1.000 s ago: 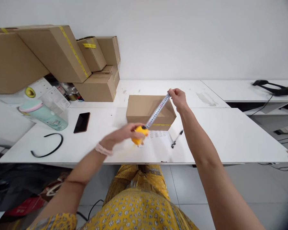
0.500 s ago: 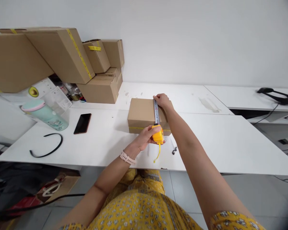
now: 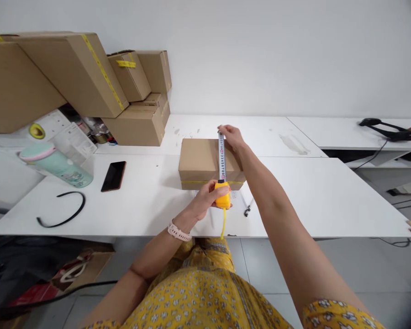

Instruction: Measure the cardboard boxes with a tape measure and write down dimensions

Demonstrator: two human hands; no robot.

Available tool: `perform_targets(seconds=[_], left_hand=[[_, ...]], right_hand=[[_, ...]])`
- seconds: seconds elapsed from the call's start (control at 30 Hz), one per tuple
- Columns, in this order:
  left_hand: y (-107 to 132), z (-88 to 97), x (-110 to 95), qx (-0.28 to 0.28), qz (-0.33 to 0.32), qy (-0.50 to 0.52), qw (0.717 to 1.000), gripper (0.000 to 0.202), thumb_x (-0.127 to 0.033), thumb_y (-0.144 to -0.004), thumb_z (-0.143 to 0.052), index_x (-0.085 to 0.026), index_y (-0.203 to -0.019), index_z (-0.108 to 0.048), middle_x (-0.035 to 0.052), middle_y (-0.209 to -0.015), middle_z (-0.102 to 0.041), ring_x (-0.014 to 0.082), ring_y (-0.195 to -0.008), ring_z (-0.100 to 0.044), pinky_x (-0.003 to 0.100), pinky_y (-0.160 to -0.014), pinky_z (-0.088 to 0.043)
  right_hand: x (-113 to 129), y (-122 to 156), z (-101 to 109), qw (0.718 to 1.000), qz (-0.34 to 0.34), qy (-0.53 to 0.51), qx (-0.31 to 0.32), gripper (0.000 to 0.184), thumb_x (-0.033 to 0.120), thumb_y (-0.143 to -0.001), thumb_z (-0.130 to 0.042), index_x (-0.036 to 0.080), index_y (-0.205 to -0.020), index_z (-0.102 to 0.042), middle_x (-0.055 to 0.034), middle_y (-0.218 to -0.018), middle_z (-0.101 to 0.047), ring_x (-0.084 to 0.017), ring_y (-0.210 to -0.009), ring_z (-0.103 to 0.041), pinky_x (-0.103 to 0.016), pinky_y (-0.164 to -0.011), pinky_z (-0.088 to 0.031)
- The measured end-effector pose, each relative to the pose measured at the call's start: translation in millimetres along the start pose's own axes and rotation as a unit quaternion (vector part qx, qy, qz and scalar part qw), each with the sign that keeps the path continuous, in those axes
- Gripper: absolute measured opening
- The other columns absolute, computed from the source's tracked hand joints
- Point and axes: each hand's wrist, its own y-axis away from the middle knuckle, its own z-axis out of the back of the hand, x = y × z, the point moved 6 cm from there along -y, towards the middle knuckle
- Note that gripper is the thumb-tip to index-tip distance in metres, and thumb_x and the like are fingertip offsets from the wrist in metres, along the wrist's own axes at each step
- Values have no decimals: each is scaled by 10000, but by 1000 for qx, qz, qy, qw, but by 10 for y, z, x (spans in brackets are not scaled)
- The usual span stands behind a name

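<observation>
A small brown cardboard box (image 3: 198, 161) sits on the white table (image 3: 311, 196) in front of me. My left hand (image 3: 207, 197) is closed around a yellow tape measure case (image 3: 223, 197) at the box's near edge, a yellow strap hanging from it. The white tape blade (image 3: 221, 156) runs straight across the box top. At the box's far edge my right hand (image 3: 232, 137) pinches the blade's end. A sheet of paper (image 3: 238, 197) and a pen (image 3: 248, 207) lie just right of the case.
A black phone (image 3: 113, 176), a black curved band (image 3: 60, 210) and a mint bottle (image 3: 55, 163) lie at the left. Stacked cardboard boxes (image 3: 89, 77) lean at the back left. A black headset (image 3: 385, 126) rests on the far right desk.
The tape went from slanted in the air to lying straight over the box top. My left hand brought the case to the near edge; my right hand set the end at the far edge.
</observation>
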Motion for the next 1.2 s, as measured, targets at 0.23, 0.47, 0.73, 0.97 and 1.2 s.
perform_targets(seconds=[0.23,0.47,0.73,0.97,1.2], left_hand=[[513,918,-159,-193,-163,-125,959,698,-411,-634,-906,-305,-1216,-537,22,-1074,-674,198,-831,-706,331,-723,-604],[348,1213,-287,-182,-161,-102,965,546,-455,-653,-846,-234,-1062,-561,-1,-995,-638,169,-780,-685,351,-739,-613],[323,967,-1000,-140,-217,-150,954,452,-439,-719,-801,-218,-1043,-578,15,-1022,-647,152,-779,-671,342,-723,-620],[370,626,-857,-149,-228,-162,948,513,-415,-659,-862,-252,-1049,-570,4,-1017,-646,145,-755,-657,319,-701,-598],[305,21,-40,-29,-92,-77,992,509,-470,-648,-878,-218,-980,-586,-1,-941,-617,128,-714,-630,317,-679,-599]], right_hand=[[-426,1259,877,970,-23,-13,-242,442,572,-969,-430,214,-1078,-666,-78,-1001,-709,-188,-996,-675,-302,-852,-515],[-616,1696,617,996,-26,12,-89,592,670,-919,-477,287,-1350,-615,-106,-1237,-619,-195,-952,-641,-355,-839,-555],[38,1217,899,973,24,183,-140,446,613,-867,-622,242,-1107,-679,-120,-1138,-573,-267,-975,-578,-473,-928,-492],[284,921,569,946,176,267,-59,287,273,-999,-333,228,-1034,-614,-132,-1172,-674,-300,-1095,-560,-465,-1001,-394],[338,773,357,932,167,315,-61,461,290,-1024,-238,189,-1331,-567,-137,-1214,-691,-315,-1086,-547,-481,-1037,-330]])
